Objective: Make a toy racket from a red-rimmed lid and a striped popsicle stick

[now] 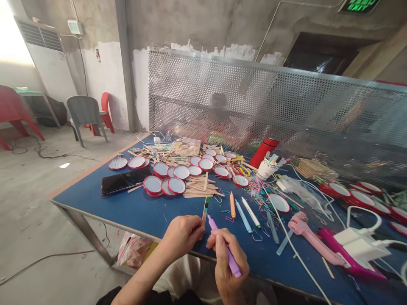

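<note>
My left hand [183,232] pinches a wooden craft stick [206,206] near the table's front edge. Bands of black and green colour the far part of that stick, while its lower end is hidden by my fingers. In my right hand [229,260] is a purple marker [213,223], its tip right beside the stick; whether the two touch, I cannot tell. Just beyond lie an orange marker [232,205], a blue marker [243,217] and a white marker [251,212]. A pile of plain craft sticks [200,186] lies past my left hand.
Several red-rimmed round lids [152,184] spread across the blue table [127,212], near a black phone [122,182]. Further right are a red bottle [264,152], a cup of markers [267,167], a pink glue gun [314,239] and white chargers [359,243] with cables. A perforated metal screen [270,97] stands behind.
</note>
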### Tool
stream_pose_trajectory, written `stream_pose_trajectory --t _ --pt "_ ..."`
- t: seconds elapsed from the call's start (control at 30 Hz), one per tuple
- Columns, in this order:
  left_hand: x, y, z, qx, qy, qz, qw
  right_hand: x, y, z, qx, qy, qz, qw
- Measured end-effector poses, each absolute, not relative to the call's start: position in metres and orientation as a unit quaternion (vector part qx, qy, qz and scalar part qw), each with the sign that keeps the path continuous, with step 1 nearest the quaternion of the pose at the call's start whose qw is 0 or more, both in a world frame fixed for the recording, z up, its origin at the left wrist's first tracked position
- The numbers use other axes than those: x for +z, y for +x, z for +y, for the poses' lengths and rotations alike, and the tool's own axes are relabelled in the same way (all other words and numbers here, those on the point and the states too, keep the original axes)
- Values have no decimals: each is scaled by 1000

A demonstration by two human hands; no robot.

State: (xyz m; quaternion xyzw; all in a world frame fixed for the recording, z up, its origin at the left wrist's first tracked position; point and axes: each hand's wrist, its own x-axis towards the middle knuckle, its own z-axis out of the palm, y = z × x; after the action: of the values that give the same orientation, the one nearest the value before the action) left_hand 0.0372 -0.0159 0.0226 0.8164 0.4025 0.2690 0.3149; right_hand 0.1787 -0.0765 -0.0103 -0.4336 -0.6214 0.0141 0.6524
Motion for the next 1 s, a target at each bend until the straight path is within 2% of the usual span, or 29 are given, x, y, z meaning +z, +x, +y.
stream_pose_trajectory --t 0.57,1.0 --pt "23 37 -16 277 813 399 320 -9 178 -76 -5 -424 -658 622" --pt "26 37 -17 267 813 403 325 -7 174 -75 -13 -427 -643 636"
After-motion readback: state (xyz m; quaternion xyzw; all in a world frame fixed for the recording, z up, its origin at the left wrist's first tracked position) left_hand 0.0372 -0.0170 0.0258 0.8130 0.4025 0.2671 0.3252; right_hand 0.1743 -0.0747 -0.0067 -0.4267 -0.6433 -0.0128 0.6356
